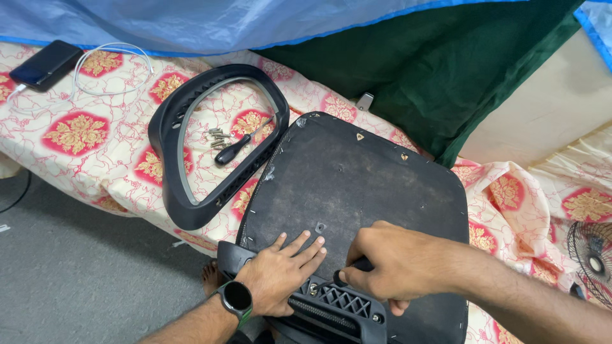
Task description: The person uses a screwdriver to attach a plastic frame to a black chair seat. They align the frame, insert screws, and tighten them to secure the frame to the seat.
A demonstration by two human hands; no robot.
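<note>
Left hand (pixel 280 275) lies flat, fingers spread, on black fabric-backed seat pan (pixel 357 178); right hand (pixel 389 264) fists around black tool handle (pixel 347 272) near black plastic bracket (pixel 338 302).

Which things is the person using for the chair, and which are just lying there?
In use: left hand, right hand, chair seat, black bracket, tool handle.
Lying about: frame, screws, screwdriver, phone, cable, fan.
</note>
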